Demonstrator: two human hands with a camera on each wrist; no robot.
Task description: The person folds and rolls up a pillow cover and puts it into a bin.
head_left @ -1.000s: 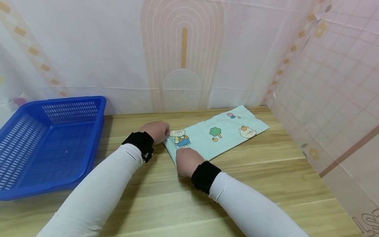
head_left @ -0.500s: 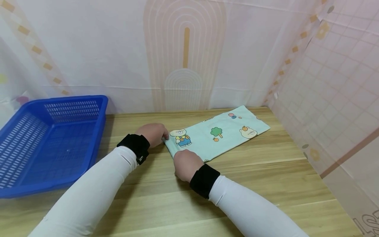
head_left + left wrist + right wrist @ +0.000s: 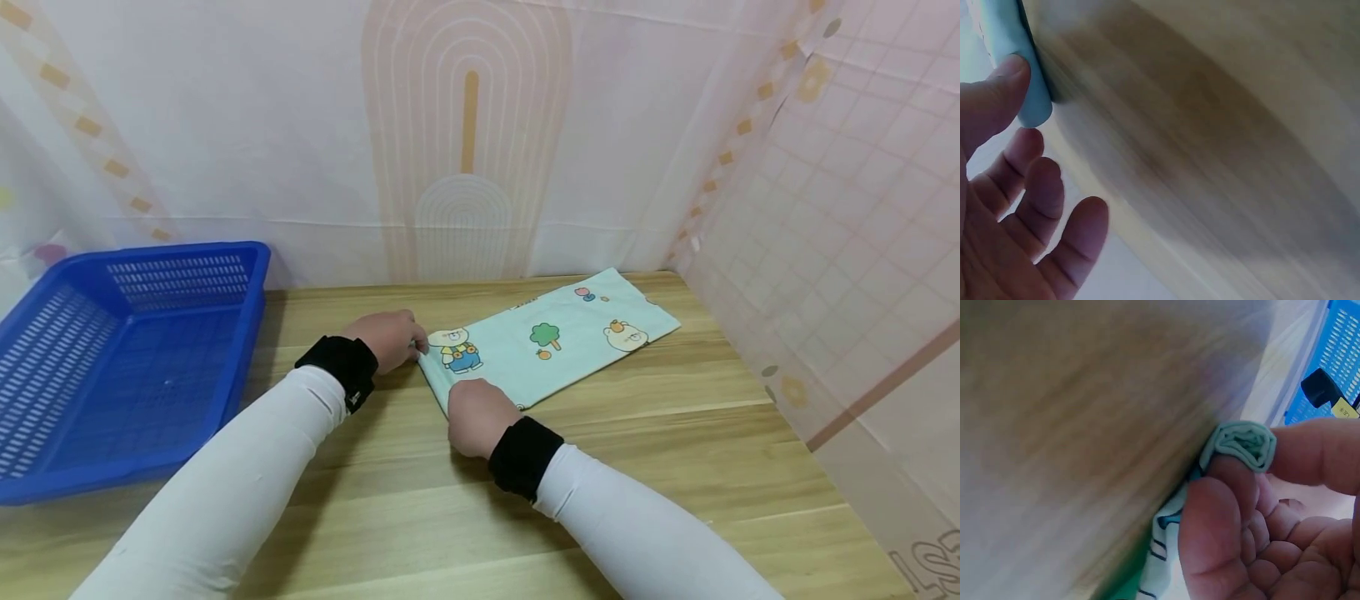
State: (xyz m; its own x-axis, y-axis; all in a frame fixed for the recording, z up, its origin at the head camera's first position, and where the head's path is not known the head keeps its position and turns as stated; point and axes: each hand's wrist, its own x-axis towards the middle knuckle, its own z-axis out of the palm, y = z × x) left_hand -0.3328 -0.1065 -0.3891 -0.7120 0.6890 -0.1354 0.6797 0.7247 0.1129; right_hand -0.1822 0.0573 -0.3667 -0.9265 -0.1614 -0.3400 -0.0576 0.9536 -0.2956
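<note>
One cloth, pale green and printed, lies flat on the counter, to the right of the one blue basket and apart from it. Its end nearest the basket is rolled into one narrow roll, its layers seen end-on in the right wrist view.

Hands: two, both on the rolled end. The left hand, the closer to the basket, pinches the roll's far corner; its thumb lies on the roll, and three other fingers are loosely bent. The right hand, further right of the basket, pinches the near end of the roll between thumb and finger.

Prints readily counted on the cloth: one bear in overalls on the side toward the basket, then one tree, then one bear head farthest from it.

Worn items: two black wristbands and two white sleeves, all right of the basket or just beside it.

Hangings: a patterned back sheet behind the basket and a grid-patterned side sheet well to its right.

Markings: one yellow label on a black device, seen before the basket; too small to read. A white mark on the left wristband is likewise illegible. Outlined lettering low on the side sheet is cut off by the picture edge; an "S" can be made out.
</note>
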